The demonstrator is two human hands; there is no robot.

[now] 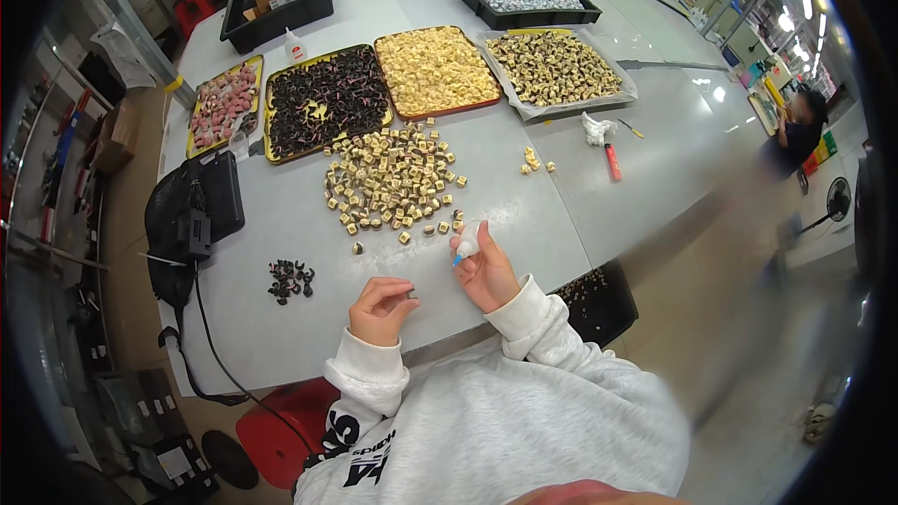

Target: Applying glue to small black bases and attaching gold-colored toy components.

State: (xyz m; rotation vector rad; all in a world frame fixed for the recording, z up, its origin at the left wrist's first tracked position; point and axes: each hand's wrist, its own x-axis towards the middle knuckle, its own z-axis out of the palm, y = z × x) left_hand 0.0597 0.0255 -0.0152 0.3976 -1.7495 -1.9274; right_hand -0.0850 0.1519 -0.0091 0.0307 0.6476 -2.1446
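My right hand (492, 279) is closed around a small white squeeze bottle (470, 239) with a blue tip, which points down and to the left. To its left, my left hand (376, 310) pinches a small dark piece (412, 294) between thumb and fingertips; its exact shape is mostly hidden. Just beyond both hands spreads a loose heap of small cream-and-dark cube-like pieces (388, 178), a few lying apart at its near edge. Left of my left hand is a little pile of black curved pieces (291, 281).
Behind the heap stand trays of pink pieces (224, 105), black curved pieces (327, 98), cream pieces (436, 70) and cream-and-dark pieces (557, 67). A black bag (182, 224) with a cable lies left. A red tube (613, 163) and crumpled tissue (599, 129) lie right.
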